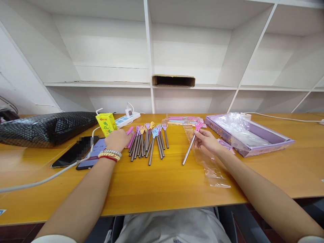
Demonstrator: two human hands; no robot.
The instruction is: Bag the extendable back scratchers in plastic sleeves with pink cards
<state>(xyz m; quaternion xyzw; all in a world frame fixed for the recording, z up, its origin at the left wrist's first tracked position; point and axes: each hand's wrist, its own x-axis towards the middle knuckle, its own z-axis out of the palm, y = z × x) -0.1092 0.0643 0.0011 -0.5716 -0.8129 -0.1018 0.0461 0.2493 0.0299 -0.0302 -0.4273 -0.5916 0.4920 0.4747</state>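
Observation:
My right hand (204, 139) pinches a back scratcher (189, 150) just below its pink hand-shaped head, and its metal rod slants down to the left. On the left, my left hand (116, 139) is closed at the edge of a pile of back scratchers (148, 141). A pink stick-like piece (130, 130) pokes out past its fingers; the rest of that piece is hidden. The pile has metal rods with purple, orange, blue and pink heads pointing away from me. Under and beside my right hand lies a clear plastic bag (215, 173).
An open purple box (265, 148) with clear wrapping stands right; packaged sticks (183, 119) lie behind. Two phones (73, 152), a yellow drink carton (106, 124), a power strip (128, 118), a white cable (53, 177) and a black bubble-wrapped parcel (50, 128) are left. Shelves (101, 84) rise behind.

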